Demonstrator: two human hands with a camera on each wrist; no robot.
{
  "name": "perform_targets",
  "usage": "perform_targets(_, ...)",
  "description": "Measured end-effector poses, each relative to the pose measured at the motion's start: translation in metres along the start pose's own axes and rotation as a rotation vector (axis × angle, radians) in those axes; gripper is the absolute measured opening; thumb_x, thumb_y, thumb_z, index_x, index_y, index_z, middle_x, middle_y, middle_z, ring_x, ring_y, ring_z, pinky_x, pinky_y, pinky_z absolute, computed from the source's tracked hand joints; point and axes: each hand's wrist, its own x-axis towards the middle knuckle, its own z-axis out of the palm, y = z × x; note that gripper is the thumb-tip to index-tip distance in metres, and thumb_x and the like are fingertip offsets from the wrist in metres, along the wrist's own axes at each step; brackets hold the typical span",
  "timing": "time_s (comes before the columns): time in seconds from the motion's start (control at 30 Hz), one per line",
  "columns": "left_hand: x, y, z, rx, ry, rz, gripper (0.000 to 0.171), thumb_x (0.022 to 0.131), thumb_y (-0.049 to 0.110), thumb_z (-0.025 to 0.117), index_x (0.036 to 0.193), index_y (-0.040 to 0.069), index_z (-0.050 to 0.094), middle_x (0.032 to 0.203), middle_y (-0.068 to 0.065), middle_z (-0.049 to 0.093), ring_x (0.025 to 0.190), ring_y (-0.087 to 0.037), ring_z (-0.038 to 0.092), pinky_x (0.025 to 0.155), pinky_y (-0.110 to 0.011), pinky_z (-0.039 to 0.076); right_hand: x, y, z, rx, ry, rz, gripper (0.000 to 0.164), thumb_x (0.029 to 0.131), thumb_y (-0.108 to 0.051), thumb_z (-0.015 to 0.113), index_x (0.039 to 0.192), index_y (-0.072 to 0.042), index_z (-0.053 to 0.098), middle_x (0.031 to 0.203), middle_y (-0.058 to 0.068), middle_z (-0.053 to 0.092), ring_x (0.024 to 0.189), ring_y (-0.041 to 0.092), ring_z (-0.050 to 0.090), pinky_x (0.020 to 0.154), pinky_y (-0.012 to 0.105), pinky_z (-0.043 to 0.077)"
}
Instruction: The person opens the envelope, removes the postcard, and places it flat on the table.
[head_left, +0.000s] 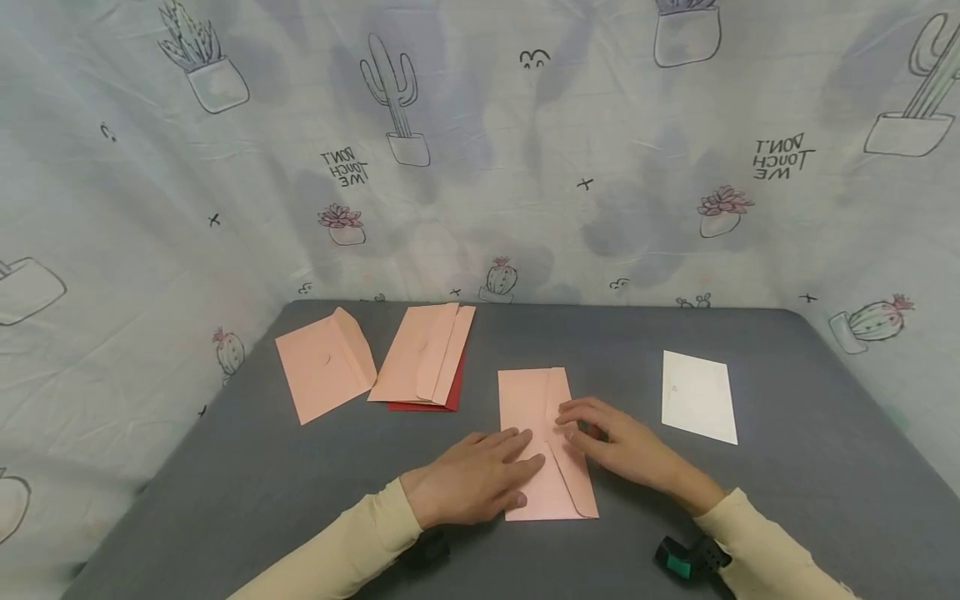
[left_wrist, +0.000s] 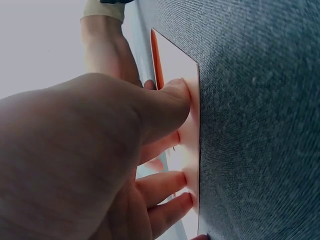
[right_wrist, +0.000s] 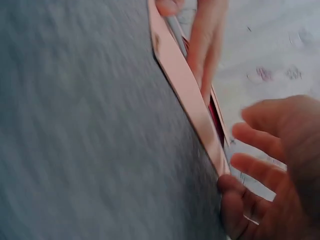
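Observation:
A pink envelope (head_left: 525, 487) lies upright on the grey table in front of me, its long flap (head_left: 573, 475) folded over along the right side. My left hand (head_left: 480, 475) rests on its left half with fingers spread; in the left wrist view the thumb and fingertips press its surface. My right hand (head_left: 618, 442) is at the envelope's right edge, fingers loosely bent, fingertips close over the flap. In the right wrist view the right hand's fingers (right_wrist: 260, 170) are apart, with the lower ones right at the envelope's end.
Farther left, another pink envelope (head_left: 318, 375) lies with its flap spread out. Beside it, pink envelopes (head_left: 408, 358) are stacked over a red one (head_left: 453, 396). A white card (head_left: 697, 396) lies at the right. Behind the table hangs a cactus-print cloth (head_left: 465, 167).

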Motion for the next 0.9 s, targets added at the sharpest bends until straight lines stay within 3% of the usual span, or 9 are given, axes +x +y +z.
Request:
perform_targets(0.13,0.001,0.000,-0.001,-0.001,-0.006,-0.003,0.055,0.103,0.043,0.055,0.154,0.029,0.043,0.163,-0.004,0.039,0.151,-0.021,0.038,0.115,-0.045,0.042,-0.004,-0.010,0.004,-0.195,-0.046,-0.065,0.031,0.101,-0.045,0.057,0.127,-0.032,0.068,0.149,-0.004,0.055,0.136,0.034,0.054,0.093,0.058,0.053)
perform_targets(0.27,0.001,-0.001,-0.001,-0.028,-0.018,-0.009,0.056,0.103,0.043,0.055,0.155,0.029,0.042,0.164,-0.004,0.038,0.152,-0.021,0.036,0.116,-0.046,0.041,-0.008,-0.017,0.006,-0.260,-0.078,-0.084,0.037,0.099,-0.050,0.058,0.129,-0.030,0.068,0.154,-0.002,0.051,0.141,0.049,0.044,0.089,0.072,0.048)
perform_targets(0.4,0.001,-0.001,0.000,-0.034,-0.012,-0.006,0.056,0.103,0.043,0.055,0.156,0.029,0.041,0.164,-0.004,0.038,0.152,-0.022,0.036,0.116,-0.046,0.041,-0.009,-0.020,0.007,-0.290,-0.116,-0.116,0.041,0.099,-0.052,0.058,0.132,-0.030,0.066,0.156,-0.004,0.048,0.121,0.025,0.054,0.074,0.042,0.055)
perform_targets(0.5,0.001,-0.002,0.001,-0.022,0.003,0.003,0.056,0.103,0.044,0.055,0.155,0.028,0.042,0.163,-0.005,0.039,0.151,-0.022,0.037,0.115,-0.045,0.042,-0.009,-0.022,0.008,-0.298,-0.142,-0.154,0.040,0.099,-0.050,0.060,0.133,-0.030,0.066,0.156,-0.006,0.049,0.097,0.012,0.045,0.062,0.024,0.043)
perform_targets(0.57,0.002,-0.002,0.002,-0.019,0.008,0.009,0.056,0.103,0.044,0.054,0.155,0.028,0.042,0.163,-0.005,0.039,0.151,-0.022,0.038,0.114,-0.046,0.042,-0.010,-0.022,0.009,-0.309,-0.144,-0.181,0.039,0.099,-0.047,0.060,0.134,-0.029,0.065,0.154,-0.007,0.051,0.100,0.013,0.051,0.067,0.027,0.048)
perform_targets(0.63,0.002,-0.003,0.002,-0.021,0.009,0.013,0.056,0.103,0.045,0.054,0.155,0.028,0.042,0.163,-0.005,0.039,0.151,-0.023,0.038,0.114,-0.046,0.043,-0.010,-0.023,0.010,-0.317,-0.139,-0.202,0.037,0.100,-0.044,0.060,0.133,-0.028,0.065,0.151,-0.008,0.055,0.114,0.019,0.060,0.087,0.038,0.054)
perform_targets(0.73,0.002,-0.003,0.002,-0.020,0.005,0.016,0.057,0.103,0.044,0.055,0.156,0.028,0.041,0.163,-0.005,0.038,0.151,-0.022,0.038,0.114,-0.046,0.043,-0.010,-0.022,0.010,-0.314,-0.133,-0.214,0.035,0.102,-0.040,0.058,0.133,-0.026,0.065,0.146,-0.008,0.059,0.136,0.019,0.057,0.114,0.057,0.039)
perform_targets(0.8,0.002,-0.003,0.002,-0.013,0.005,0.018,0.057,0.103,0.042,0.055,0.156,0.029,0.040,0.163,-0.005,0.039,0.151,-0.022,0.038,0.114,-0.045,0.043,-0.009,-0.022,0.010,-0.294,-0.133,-0.219,0.032,0.102,-0.038,0.058,0.131,-0.026,0.066,0.142,-0.009,0.061,0.134,0.017,0.058,0.117,0.059,0.034)
perform_targets(0.9,0.001,-0.002,0.001,0.009,0.011,0.019,0.056,0.103,0.038,0.057,0.156,0.029,0.040,0.162,-0.005,0.041,0.150,-0.021,0.039,0.113,-0.044,0.044,-0.009,-0.021,0.010,-0.292,-0.115,-0.237,0.027,0.102,-0.035,0.058,0.128,-0.030,0.067,0.133,-0.013,0.063,0.122,0.013,0.060,0.107,0.047,0.048)
